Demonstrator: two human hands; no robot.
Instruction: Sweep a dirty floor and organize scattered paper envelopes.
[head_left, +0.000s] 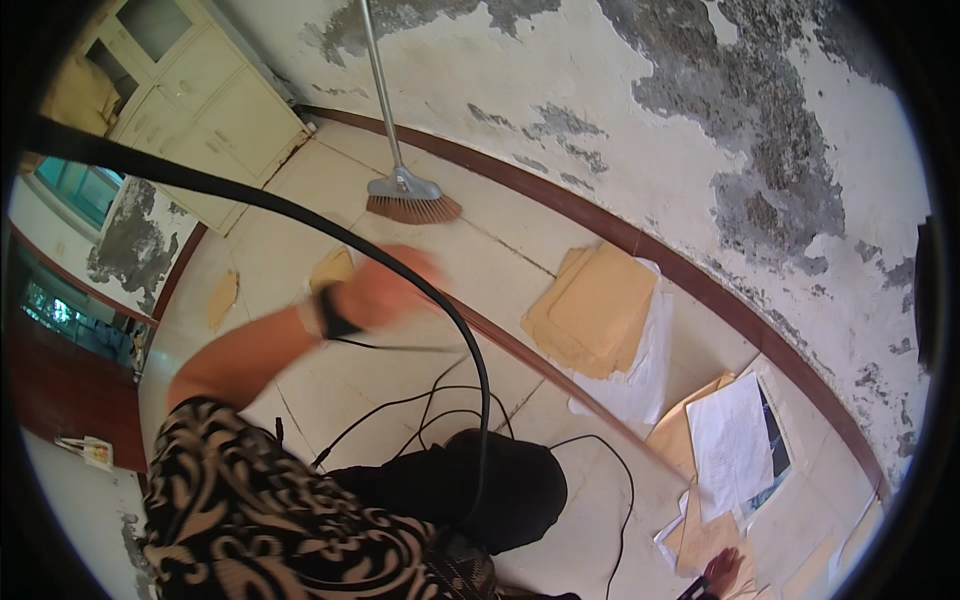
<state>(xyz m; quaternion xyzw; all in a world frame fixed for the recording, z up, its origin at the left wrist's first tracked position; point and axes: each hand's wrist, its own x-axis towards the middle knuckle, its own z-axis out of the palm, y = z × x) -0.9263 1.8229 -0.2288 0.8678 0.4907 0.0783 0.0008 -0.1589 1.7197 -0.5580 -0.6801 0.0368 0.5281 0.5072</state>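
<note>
My left hand (390, 289), blurred by motion and with a black band at the wrist, is closed around one end of a long reddish-brown stick (540, 360). The stick slants down to the right across the floor, to some papers. A black cable (457, 307) passes in front of this hand. At the lower right edge, my right hand (724, 571) is over brown kraft paper (709, 540); whether it grips any is unclear. Beyond it lie a white printed sheet (731, 442) and a dark film-like sheet (776, 450). A stack of kraft envelopes (600, 307) rests on white paper (649, 382).
A broom (405, 195) stands near the peeling wall (525, 90). Thin black cords (435, 390) loop over the tiled floor (480, 247) by my knee (517, 487). Smaller kraft pieces (223, 300) lie to the left. A cream cabinet (217, 112) stands in the back corner.
</note>
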